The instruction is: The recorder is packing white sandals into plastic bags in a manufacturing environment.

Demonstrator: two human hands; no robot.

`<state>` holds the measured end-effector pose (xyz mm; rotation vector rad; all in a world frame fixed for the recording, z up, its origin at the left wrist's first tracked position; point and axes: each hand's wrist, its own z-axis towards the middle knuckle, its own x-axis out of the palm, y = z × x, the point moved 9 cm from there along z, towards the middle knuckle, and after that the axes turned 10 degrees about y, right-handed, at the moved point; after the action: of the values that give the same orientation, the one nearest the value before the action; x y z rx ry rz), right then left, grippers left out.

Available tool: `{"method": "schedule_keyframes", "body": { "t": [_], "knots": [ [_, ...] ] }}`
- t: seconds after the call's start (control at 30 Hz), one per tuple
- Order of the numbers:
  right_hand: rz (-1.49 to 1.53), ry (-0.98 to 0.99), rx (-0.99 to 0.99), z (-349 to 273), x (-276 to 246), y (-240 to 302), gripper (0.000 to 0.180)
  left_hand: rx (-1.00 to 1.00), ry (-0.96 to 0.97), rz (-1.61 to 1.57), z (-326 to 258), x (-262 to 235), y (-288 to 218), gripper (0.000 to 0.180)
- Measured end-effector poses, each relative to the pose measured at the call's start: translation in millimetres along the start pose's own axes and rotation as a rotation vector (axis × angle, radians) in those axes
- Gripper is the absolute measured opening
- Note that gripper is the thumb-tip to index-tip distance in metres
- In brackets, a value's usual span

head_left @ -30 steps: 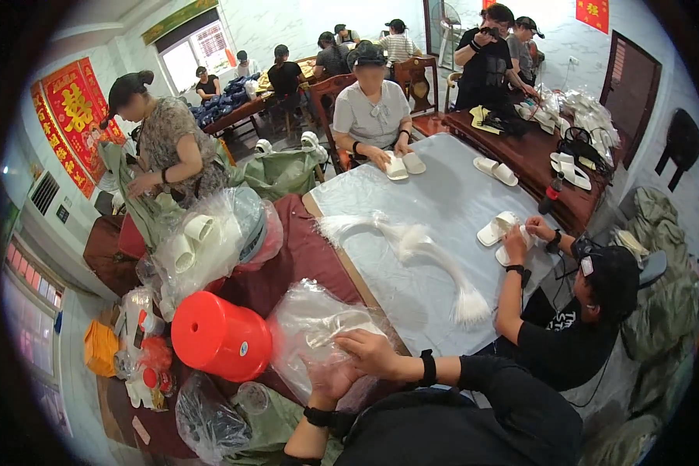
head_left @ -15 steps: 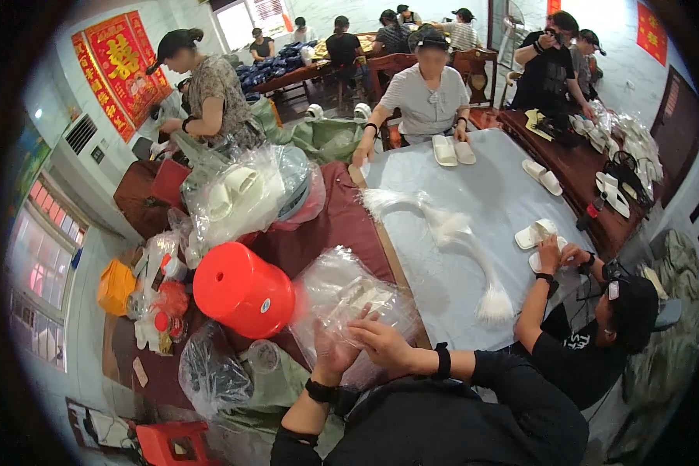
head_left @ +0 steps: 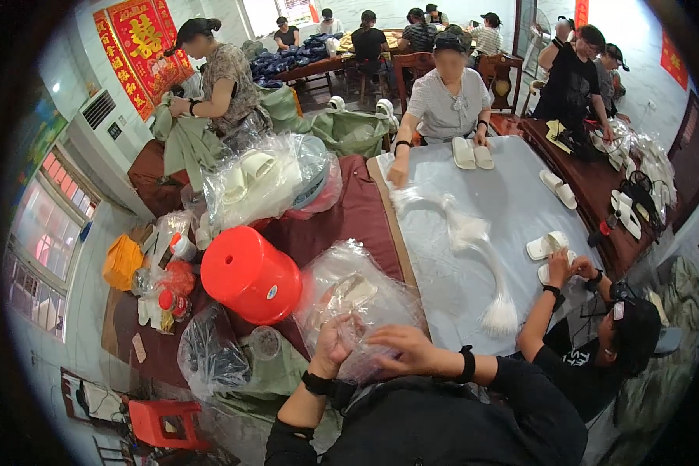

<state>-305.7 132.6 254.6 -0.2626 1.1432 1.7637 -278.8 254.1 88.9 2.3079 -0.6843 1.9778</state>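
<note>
A clear plastic bag [head_left: 396,299] lies on the table in front of me, with a cream-coloured slipper [head_left: 354,290] showing through its film. My left hand [head_left: 334,346] is closed at the bag's near edge, pinching the crinkled film. Just to the right, my right hand [head_left: 408,349] hovers over the same edge, its fingers stretched and apart, the film beneath them. Whether a second slipper is inside cannot be made out through the glare.
An upturned red bucket [head_left: 250,273] stands left of the bag. Beyond it are bagged slippers [head_left: 248,175]. White strands [head_left: 466,233] lie across the grey-covered table [head_left: 443,303]. A co-worker at my right handles white slippers [head_left: 547,245]; another sits across. A red stool [head_left: 163,426] stands lower left.
My hands have moved apart; the right has loosened from its pinch on the bag. The view has shifted slightly. The person across has reached to the end of the white strands.
</note>
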Motion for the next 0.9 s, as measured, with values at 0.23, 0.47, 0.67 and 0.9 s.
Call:
{"method": "schedule_keyframes", "body": {
  "t": [0.23, 0.47, 0.67, 0.9],
  "knots": [
    [0.831, 0.127, 1.005, -73.5, 34.0, -127.5, 0.069, -0.053, -0.184, 0.448, -5.2, 18.5, 9.4, 0.011],
    [1.677, 0.142, 1.062, -68.4, 66.1, -101.0, 0.093, -0.12, -0.067, 0.788, 12.0, 44.8, 26.9, 0.016],
    [1.712, 0.231, 1.16, -72.9, 64.0, -82.3, 0.092, -0.212, -0.18, 0.716, 6.5, 47.7, 31.7, 0.023],
    [1.684, 0.086, 1.192, -69.1, 59.4, -76.0, 0.086, -0.104, -0.207, 1.128, 11.3, 60.6, 38.3, 0.022]
  ]
}}
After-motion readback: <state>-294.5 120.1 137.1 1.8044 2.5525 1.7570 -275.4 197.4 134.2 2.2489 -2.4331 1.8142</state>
